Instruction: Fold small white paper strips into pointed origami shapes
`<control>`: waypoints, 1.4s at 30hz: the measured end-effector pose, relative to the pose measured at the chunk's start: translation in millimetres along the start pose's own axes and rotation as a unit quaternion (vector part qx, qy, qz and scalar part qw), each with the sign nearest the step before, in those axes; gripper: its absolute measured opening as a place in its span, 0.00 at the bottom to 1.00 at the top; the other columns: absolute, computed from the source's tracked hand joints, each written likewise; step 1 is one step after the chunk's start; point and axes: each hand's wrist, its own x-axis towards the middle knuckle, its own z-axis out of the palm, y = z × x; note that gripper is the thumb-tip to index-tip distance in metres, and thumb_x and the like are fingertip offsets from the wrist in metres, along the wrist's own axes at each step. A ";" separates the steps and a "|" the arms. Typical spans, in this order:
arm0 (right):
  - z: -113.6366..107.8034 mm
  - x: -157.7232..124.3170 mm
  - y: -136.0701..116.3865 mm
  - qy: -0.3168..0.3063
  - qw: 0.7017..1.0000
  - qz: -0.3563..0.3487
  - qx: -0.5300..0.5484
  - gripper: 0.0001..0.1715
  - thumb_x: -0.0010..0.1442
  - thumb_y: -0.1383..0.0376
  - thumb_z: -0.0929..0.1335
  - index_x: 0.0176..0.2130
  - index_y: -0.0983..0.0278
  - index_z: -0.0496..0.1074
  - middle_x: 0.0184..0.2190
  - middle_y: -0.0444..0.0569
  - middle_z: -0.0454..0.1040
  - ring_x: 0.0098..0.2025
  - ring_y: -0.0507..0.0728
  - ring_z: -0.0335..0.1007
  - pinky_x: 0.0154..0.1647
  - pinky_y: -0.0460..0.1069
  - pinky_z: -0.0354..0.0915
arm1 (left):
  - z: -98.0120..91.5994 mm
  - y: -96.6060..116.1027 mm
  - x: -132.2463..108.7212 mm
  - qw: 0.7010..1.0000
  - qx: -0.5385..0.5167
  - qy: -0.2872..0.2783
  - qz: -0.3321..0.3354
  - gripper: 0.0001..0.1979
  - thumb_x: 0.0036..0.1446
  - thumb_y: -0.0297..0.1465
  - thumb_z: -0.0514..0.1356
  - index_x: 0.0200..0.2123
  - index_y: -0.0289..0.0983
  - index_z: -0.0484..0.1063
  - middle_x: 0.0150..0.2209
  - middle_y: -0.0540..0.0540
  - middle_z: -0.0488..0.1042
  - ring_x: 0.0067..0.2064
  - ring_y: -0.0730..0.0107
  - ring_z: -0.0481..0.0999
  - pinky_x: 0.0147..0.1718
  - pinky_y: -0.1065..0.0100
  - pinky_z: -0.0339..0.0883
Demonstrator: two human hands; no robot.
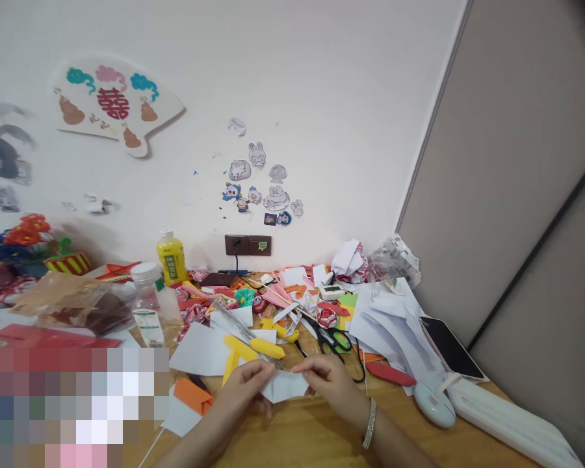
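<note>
My left hand (244, 388) and my right hand (327, 379) both pinch a small folded piece of white paper (285, 387) low over the wooden table (312, 435). The fingers of each hand are closed on the paper's upper edge. A bracelet sits on my right wrist. Just behind the paper lie yellow paper strips (246, 351) and a thin clear rod. Black scissors (332, 341) rest a little behind my right hand.
Scattered coloured paper scraps and white sheets (385, 318) cover the table. A clear bottle (149, 305) and a yellow bottle (171, 258) stand at the left. A phone (451, 348) and a white device (433, 403) lie at the right, near the wall.
</note>
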 end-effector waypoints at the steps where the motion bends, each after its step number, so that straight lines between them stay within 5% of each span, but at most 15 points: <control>1: -0.9 -0.6 -1.9 -0.007 1.000 -0.012 -0.028 0.13 0.55 0.62 0.63 0.35 0.66 0.74 0.25 0.47 0.72 0.21 0.49 0.67 0.21 0.43 0.62 | 0.2 -0.3 0.7 1.000 0.017 0.010 0.002 0.20 0.38 0.47 0.62 0.22 0.34 0.67 0.16 0.52 0.68 0.15 0.73 0.69 0.15 0.72 0.62; 6: -6.8 -2.9 -14.8 -0.054 0.988 -0.047 -0.136 0.16 0.57 0.63 0.62 0.44 0.64 0.70 0.28 0.47 0.74 0.26 0.52 0.68 0.27 0.44 0.62 | 6.0 3.8 -4.3 0.995 0.086 0.007 0.042 0.19 0.39 0.46 0.62 0.25 0.34 0.69 0.19 0.52 0.69 0.17 0.73 0.69 0.18 0.71 0.63; 11: -0.8 -3.7 -22.2 -0.087 0.970 -0.067 -0.216 0.15 0.60 0.63 0.60 0.40 0.62 0.73 0.34 0.48 0.75 0.35 0.54 0.68 0.35 0.46 0.59 | 11.9 7.5 -12.2 0.979 0.190 0.011 0.074 0.17 0.44 0.42 0.59 0.31 0.33 0.71 0.24 0.49 0.73 0.20 0.72 0.69 0.21 0.71 0.62; 20: 7.7 -0.8 -15.5 -0.082 0.987 0.002 -0.140 0.12 0.57 0.65 0.62 0.36 0.65 0.74 0.31 0.45 0.74 0.32 0.53 0.67 0.31 0.44 0.59 | 13.8 6.4 -11.9 0.983 0.175 0.029 0.055 0.15 0.42 0.39 0.60 0.30 0.34 0.71 0.21 0.51 0.73 0.19 0.72 0.69 0.21 0.72 0.60; 30: 11.9 -2.4 -13.8 -0.071 0.988 -0.016 -0.136 0.12 0.57 0.64 0.63 0.37 0.64 0.73 0.33 0.46 0.75 0.35 0.54 0.68 0.36 0.45 0.59 | 23.9 20.4 -22.5 0.971 0.231 0.050 0.045 0.13 0.44 0.38 0.58 0.30 0.34 0.72 0.14 0.54 0.69 0.19 0.71 0.68 0.20 0.73 0.58; 42: 3.9 -1.5 -11.3 -0.086 0.990 0.010 -0.111 0.12 0.58 0.61 0.63 0.32 0.66 0.72 0.25 0.43 0.70 0.26 0.50 0.63 0.27 0.43 0.56 | 18.3 12.0 -18.0 0.980 0.191 0.051 0.007 0.15 0.43 0.43 0.59 0.24 0.36 0.69 0.11 0.54 0.68 0.14 0.75 0.63 0.17 0.74 0.52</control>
